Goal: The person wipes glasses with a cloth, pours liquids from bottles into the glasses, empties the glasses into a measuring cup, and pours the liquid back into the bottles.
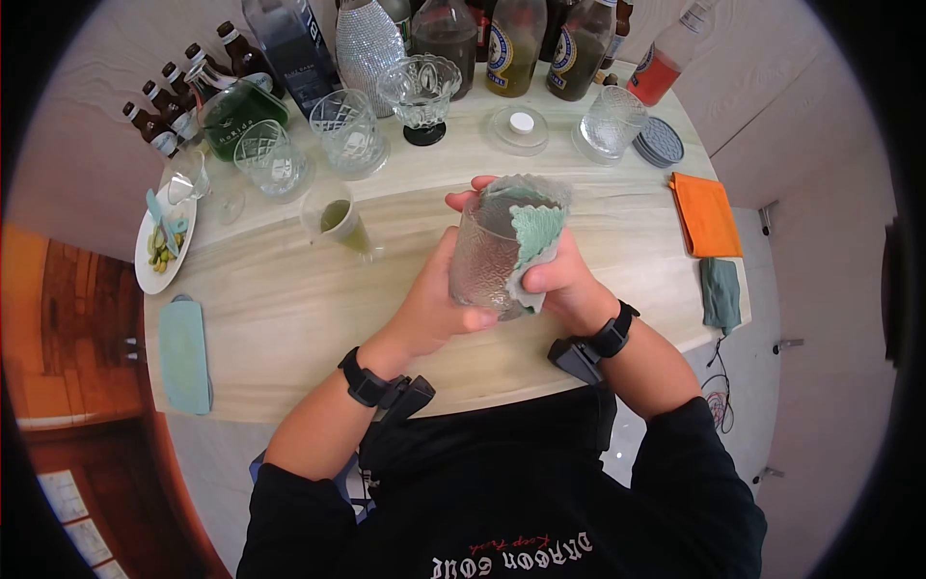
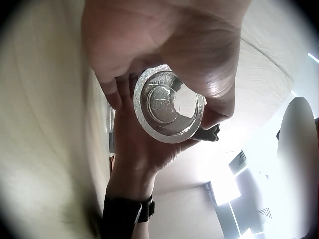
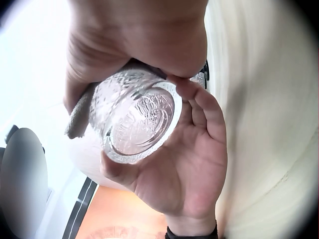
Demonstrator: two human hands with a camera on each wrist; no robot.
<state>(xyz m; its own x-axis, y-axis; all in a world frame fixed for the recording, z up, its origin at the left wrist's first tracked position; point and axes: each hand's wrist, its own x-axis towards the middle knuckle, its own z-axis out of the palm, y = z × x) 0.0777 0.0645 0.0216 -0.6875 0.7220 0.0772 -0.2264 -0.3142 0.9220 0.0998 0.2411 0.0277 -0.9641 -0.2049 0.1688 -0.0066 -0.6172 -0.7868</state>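
Note:
A clear textured drinking glass is held up over the table in front of the person, its base turned toward the body. The left hand grips it from the left side, thumb near the base. On the other side, the right hand pinches a pale green cloth with a scalloped edge, wrapped against the glass wall and up over the rim. In the left wrist view the thick round base of the glass faces the camera. The right wrist view shows the left palm cupped around the glass.
A small measuring cup with greenish liquid stands left of the hands. Behind are cut-glass tumblers, a footed bowl and several bottles. A plate and teal mat lie left; orange and dark green cloths lie right.

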